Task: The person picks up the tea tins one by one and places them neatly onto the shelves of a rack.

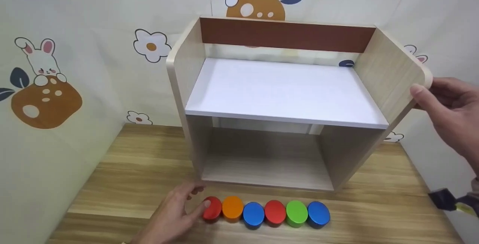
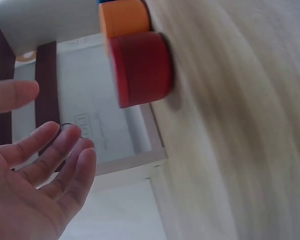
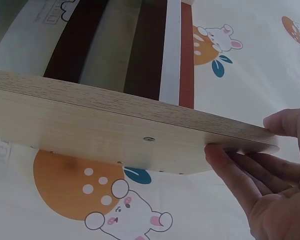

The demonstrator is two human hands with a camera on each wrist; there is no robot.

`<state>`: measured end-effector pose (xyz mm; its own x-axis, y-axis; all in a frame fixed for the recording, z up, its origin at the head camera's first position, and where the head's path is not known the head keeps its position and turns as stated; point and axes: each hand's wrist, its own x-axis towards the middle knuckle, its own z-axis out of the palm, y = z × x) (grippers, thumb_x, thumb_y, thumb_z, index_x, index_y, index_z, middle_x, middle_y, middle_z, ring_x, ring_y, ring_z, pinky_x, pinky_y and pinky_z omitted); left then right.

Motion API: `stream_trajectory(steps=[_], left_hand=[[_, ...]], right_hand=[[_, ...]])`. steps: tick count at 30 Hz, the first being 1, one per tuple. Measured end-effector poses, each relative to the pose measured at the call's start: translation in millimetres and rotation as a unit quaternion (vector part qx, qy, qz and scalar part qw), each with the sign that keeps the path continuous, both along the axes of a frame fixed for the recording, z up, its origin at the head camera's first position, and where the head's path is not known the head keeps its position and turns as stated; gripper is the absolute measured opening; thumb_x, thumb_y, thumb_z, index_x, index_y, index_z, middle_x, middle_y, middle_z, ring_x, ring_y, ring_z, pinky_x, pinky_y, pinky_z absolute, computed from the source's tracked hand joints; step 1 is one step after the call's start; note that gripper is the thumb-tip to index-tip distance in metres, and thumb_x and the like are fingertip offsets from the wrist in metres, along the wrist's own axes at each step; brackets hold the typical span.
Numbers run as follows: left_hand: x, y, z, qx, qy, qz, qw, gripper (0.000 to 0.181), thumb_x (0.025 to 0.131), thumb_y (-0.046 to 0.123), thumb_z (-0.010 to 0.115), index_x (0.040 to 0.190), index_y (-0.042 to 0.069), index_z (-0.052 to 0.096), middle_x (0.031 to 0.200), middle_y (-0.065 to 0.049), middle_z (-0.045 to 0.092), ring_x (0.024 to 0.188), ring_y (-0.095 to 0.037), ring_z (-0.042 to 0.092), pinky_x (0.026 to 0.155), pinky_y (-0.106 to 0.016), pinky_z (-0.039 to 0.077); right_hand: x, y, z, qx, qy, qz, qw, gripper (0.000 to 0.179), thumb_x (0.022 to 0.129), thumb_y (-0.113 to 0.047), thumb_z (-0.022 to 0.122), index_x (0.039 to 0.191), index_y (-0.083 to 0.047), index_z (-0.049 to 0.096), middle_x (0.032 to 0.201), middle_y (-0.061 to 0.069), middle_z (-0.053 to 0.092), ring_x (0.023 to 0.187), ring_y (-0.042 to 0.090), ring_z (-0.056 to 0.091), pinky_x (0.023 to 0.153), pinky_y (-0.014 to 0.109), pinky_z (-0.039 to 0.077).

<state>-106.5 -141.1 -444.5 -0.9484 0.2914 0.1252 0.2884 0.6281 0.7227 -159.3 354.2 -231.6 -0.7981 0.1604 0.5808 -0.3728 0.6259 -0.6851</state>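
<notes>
A small two-tier wooden shelf [image 1: 288,94] with a white upper board stands upright against the wall. My right hand [image 1: 452,113] grips the upper front corner of its right side panel. In the right wrist view the thumb and fingers of my right hand [image 3: 270,170] pinch the panel's edge from both faces. In front of the shelf runs a row of colored round blocks: a red one [image 1: 213,210], an orange one [image 1: 232,209], then several more. Beside the leftmost red block [image 2: 142,70], my left hand [image 2: 45,170] is loosely spread and holds nothing.
The row continues with a blue block [image 1: 253,215], a second red one [image 1: 275,212], a green one [image 1: 296,213] and another blue one [image 1: 319,214]. The wood-grain table [image 1: 142,161] meets patterned walls behind and at both sides. A dark object [image 1: 443,199] lies at the right edge.
</notes>
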Motion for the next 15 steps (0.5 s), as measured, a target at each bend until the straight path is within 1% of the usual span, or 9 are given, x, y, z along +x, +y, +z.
stream_trajectory(steps=[2, 5, 7, 11, 15], left_hand=[[-2.0, 0.8, -2.1, -0.006, -0.035, -0.010, 0.9993, 0.047, 0.091, 0.038, 0.076, 0.129, 0.014, 0.062, 0.124, -0.007, 0.062, 0.107, -0.027, 0.058, 0.090, -0.050, 0.054], [-3.4, 3.3, -6.5, -0.020, -0.069, -0.019, 0.9972, 0.060, 0.088, 0.044, 0.078, 0.135, 0.013, 0.059, 0.132, -0.010, 0.060, 0.112, -0.031, 0.058, 0.093, -0.056, 0.052], [-3.9, 4.9, -9.6, -0.035, -0.084, -0.021, 0.9956, 0.068, 0.085, 0.047, 0.080, 0.138, 0.012, 0.057, 0.135, -0.012, 0.058, 0.113, -0.033, 0.058, 0.094, -0.059, 0.050], [-5.3, 7.6, -16.6, -0.054, -0.086, -0.031, 0.9943, 0.079, 0.080, 0.046, 0.084, 0.142, 0.009, 0.053, 0.140, -0.014, 0.055, 0.116, -0.034, 0.057, 0.097, -0.062, 0.047], [-8.1, 9.7, -22.2, -0.048, -0.084, -0.049, 0.9941, 0.082, 0.078, 0.042, 0.087, 0.143, 0.007, 0.051, 0.141, -0.013, 0.054, 0.119, -0.032, 0.057, 0.101, -0.059, 0.046]], right_hand=[[0.0, 0.1, 0.1, 0.002, 0.000, 0.000, 1.0000, 0.017, 0.099, -0.012, 0.066, 0.115, -0.012, 0.071, 0.094, -0.026, 0.069, 0.078, -0.008, 0.069, 0.075, 0.008, 0.050], [0.2, -0.4, 0.5, 0.000, -0.001, 0.001, 1.0000, 0.017, 0.099, -0.012, 0.066, 0.115, -0.011, 0.071, 0.095, -0.026, 0.069, 0.079, -0.008, 0.069, 0.075, 0.008, 0.050], [0.6, -0.9, 1.0, -0.002, -0.003, 0.000, 1.0000, 0.016, 0.099, -0.012, 0.066, 0.114, -0.012, 0.071, 0.094, -0.026, 0.069, 0.078, -0.008, 0.069, 0.075, 0.008, 0.050], [1.6, -2.2, 1.8, -0.018, 0.002, 0.012, 0.9998, 0.016, 0.098, -0.007, 0.066, 0.108, -0.017, 0.072, 0.091, -0.022, 0.071, 0.076, -0.005, 0.070, 0.073, 0.009, 0.052], [1.5, -2.0, 1.7, -0.036, 0.012, 0.025, 0.9990, 0.025, 0.096, 0.000, 0.064, 0.102, -0.023, 0.072, 0.090, -0.017, 0.073, 0.075, -0.003, 0.070, 0.071, 0.011, 0.053]])
